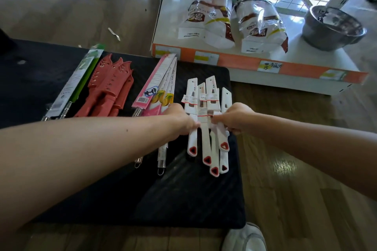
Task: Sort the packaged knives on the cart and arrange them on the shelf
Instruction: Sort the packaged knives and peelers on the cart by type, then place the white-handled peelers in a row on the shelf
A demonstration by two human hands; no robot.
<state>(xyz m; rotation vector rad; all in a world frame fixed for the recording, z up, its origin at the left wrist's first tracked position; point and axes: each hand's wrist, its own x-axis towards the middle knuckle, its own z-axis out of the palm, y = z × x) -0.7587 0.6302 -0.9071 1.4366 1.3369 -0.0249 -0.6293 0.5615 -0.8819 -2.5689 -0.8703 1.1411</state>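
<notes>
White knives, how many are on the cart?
5 white knives, fanned side by side on the cart, gripped by the left hand and right hand; more may be hidden.

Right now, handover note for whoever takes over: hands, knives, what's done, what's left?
Left hand and right hand: both grip the fanned white knives over the cart.
Also on the cart, each in its own group: pink-carded knives, red sheathed knives, green-carded knives.
Done: sorting by type looks finished.
Left: the shelf has no knives yet; every group still goes there, beside the bagged goods and steel bowl.
</notes>
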